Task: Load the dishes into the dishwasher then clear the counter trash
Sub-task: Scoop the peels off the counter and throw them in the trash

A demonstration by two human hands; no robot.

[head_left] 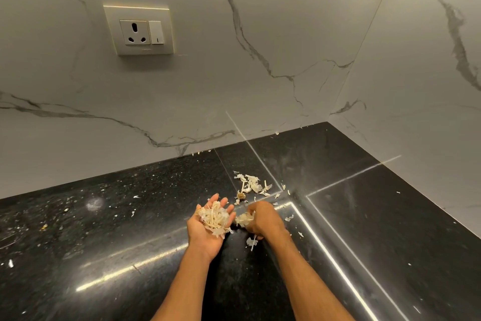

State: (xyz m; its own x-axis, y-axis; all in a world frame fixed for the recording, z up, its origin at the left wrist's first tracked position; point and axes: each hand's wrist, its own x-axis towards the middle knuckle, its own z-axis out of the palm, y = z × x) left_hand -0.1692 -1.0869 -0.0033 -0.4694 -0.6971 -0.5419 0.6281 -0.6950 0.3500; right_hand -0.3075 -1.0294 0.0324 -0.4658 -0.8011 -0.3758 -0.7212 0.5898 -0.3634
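The left hand lies palm up with fingers loosely spread, cupping a heap of peels. Just beside it the right hand, knuckles up, curls its fingers round a clump of the same trash. The next move looks like a short pass leftward, from clump to open palm. A pile remains on the desk beyond both hands, toward the back right corner and nearer the right hand. One scrap lies by the right wrist.

Pale, papery garlic peels fill the upturned left hand; just right of it the right hand grips a peel clump; beyond it lies a scattered peel pile.
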